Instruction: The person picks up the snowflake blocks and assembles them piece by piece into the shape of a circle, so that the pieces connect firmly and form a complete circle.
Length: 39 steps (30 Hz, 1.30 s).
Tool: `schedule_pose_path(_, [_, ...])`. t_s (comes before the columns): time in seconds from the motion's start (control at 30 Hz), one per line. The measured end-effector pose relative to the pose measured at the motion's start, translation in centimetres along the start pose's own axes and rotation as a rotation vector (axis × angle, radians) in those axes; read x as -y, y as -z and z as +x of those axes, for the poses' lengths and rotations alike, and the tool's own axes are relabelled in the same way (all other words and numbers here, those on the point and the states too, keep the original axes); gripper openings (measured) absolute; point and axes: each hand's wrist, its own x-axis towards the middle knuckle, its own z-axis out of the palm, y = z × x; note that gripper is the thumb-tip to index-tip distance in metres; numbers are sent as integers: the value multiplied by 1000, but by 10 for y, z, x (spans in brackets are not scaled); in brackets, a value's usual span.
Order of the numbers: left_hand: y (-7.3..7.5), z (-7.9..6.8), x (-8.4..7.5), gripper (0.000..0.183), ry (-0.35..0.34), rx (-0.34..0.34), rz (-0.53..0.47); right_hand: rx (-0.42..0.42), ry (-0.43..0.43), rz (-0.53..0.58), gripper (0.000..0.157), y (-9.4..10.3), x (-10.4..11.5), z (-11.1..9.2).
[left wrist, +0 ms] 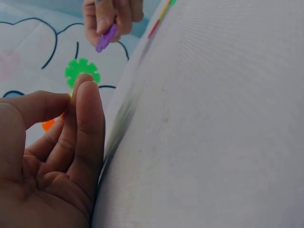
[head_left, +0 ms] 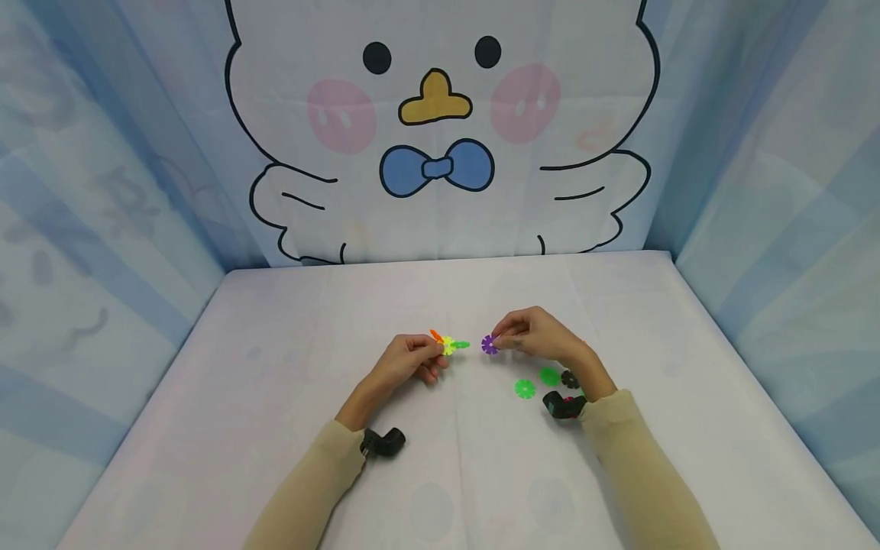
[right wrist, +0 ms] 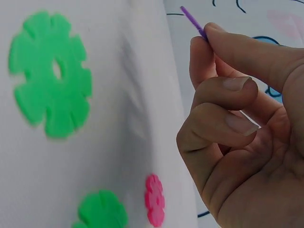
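My left hand (head_left: 411,359) pinches a yellow notched plastic disc (head_left: 449,345) between thumb and fingers, above the middle of the table. Joined to it are a green disc (left wrist: 81,71), pointing toward the right hand, and an orange disc (left wrist: 48,124), partly hidden behind the fingers in the left wrist view. My right hand (head_left: 539,334) holds a purple notched disc (head_left: 489,344) by its edge, with thumb and index finger; its other fingers are curled in. A small gap separates the purple disc from the green one.
Loose green discs (head_left: 525,389) lie on the white table (head_left: 309,473) below the right hand, near a dark disc (head_left: 569,380) and a pink disc (right wrist: 154,200). Black wrist cameras (head_left: 383,442) stick out from both sleeves. A printed cloth (head_left: 440,221) hangs behind the table.
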Motion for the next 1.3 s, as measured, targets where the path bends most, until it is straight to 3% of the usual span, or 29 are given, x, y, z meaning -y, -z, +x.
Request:
schedule_pose_path(0.37, [0, 0, -1, 26, -7, 16, 3, 13, 3, 65, 18, -15, 5, 4])
schedule_pose_path(1.3, [2, 1, 3, 26, -15, 26, 15, 41, 23, 93, 21, -21, 8, 6])
